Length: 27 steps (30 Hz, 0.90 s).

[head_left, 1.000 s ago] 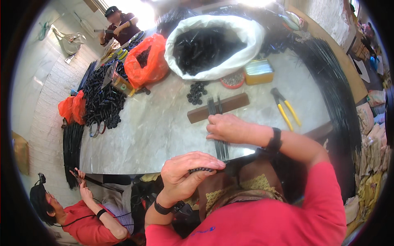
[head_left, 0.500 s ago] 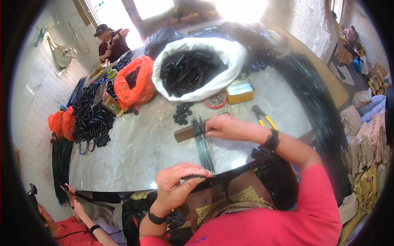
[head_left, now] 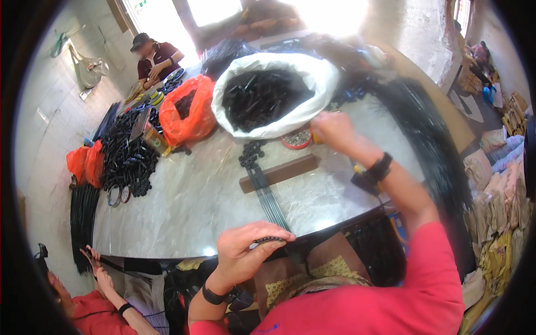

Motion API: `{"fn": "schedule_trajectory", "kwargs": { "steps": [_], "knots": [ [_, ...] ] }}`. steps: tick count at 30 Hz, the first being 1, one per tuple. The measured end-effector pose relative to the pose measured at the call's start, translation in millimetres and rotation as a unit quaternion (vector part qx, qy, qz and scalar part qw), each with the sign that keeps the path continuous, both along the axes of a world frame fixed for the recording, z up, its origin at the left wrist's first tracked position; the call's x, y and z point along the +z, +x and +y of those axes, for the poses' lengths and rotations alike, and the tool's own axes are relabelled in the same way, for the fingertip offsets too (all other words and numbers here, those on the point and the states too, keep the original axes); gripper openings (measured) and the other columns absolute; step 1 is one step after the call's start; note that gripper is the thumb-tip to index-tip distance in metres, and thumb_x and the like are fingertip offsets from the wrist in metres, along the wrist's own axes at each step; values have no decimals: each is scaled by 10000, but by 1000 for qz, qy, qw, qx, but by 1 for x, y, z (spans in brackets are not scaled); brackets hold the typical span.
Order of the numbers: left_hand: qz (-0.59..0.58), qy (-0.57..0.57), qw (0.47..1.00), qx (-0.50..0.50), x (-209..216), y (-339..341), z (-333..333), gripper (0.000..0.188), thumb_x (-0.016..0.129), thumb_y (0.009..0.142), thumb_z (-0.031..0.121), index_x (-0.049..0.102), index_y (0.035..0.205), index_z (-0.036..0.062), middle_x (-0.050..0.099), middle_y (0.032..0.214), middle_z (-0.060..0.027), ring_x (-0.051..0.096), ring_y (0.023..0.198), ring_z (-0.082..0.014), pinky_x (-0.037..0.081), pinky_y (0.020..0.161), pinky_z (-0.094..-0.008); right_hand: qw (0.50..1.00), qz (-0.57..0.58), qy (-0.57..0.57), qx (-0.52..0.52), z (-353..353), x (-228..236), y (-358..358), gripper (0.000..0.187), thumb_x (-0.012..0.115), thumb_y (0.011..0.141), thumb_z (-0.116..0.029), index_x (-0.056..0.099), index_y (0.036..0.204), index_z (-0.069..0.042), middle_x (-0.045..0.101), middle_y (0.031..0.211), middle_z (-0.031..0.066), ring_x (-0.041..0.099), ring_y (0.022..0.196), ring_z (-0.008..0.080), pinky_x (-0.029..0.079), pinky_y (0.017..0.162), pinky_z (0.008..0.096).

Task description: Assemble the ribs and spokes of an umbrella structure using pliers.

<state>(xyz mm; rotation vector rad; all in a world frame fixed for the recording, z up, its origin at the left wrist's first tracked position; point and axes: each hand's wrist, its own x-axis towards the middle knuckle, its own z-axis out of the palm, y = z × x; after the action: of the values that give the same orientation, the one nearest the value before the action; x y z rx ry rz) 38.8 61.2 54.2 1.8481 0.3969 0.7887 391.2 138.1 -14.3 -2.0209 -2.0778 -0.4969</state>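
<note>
My left hand (head_left: 243,251) is closed at the table's near edge, with a dark strip dotted with light spots (head_left: 268,240) between thumb and fingers. Several thin dark rods (head_left: 267,195) run from its fingertips across a brown bar (head_left: 285,173). Their far ends reach a cluster of small black caps (head_left: 251,154). My right hand (head_left: 338,133), slightly blurred, is curled over a yellow box (head_left: 316,137), largely covering it. Whatever those fingers hold is hidden. Beside it sits a round red dish (head_left: 296,139) of small pale pieces.
A white sack (head_left: 330,84) of black tubes and an orange bag (head_left: 190,125) stand behind. Left lies a heap of black parts (head_left: 131,145); long dark rods (head_left: 435,134) line the right edge. One co-worker (head_left: 159,64) sits far left, another (head_left: 103,307) near left.
My right hand has left the rods and moved away and right to the yellow box. The rods' far ends have swung left to the black caps. The far co-worker's arms have lowered.
</note>
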Motion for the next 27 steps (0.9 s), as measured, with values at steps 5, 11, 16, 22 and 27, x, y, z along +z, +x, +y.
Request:
{"fn": "schedule_trajectory", "kwargs": {
  "steps": [5,11,16,22,27],
  "knots": [
    [-23,22,998,-47,-3,3,2,163,674,870,-53,737,1015,-16,756,962,-123,731,891,-240,577,784,-311,994,-92,-44,-26,17,-13,48,104,664,811,-73,743,879,-82,723,941,122,733,896,286,594,736,392],
    [-18,46,995,-81,1,6,3,156,691,865,-33,742,1010,-5,754,958,-124,729,893,-244,573,784,-312,994,-96,-45,-41,19,-8,47,107,657,820,-74,749,876,-82,722,962,112,728,920,275,590,760,389],
    [-14,42,997,-68,-1,7,2,139,698,866,-23,742,997,-13,756,942,-126,731,881,-247,575,769,-313,996,-66,-19,-51,17,-15,52,104,655,825,-91,735,892,-93,695,983,102,709,944,269,585,773,386],
    [-24,16,999,-40,-4,4,-1,129,696,878,-13,747,996,-14,761,930,-120,733,860,-228,578,766,-308,997,-74,-18,-12,15,-15,60,120,642,820,-76,710,919,-71,662,1031,108,674,993,264,577,783,387],
    [-16,-4,1000,-25,-3,0,-4,126,691,881,-16,747,994,-13,761,932,-116,732,863,-217,574,777,-306,999,-22,40,5,4,-12,56,83,621,822,-50,641,902,-48,645,987,113,675,968,288,575,784,404]
  ]
}}
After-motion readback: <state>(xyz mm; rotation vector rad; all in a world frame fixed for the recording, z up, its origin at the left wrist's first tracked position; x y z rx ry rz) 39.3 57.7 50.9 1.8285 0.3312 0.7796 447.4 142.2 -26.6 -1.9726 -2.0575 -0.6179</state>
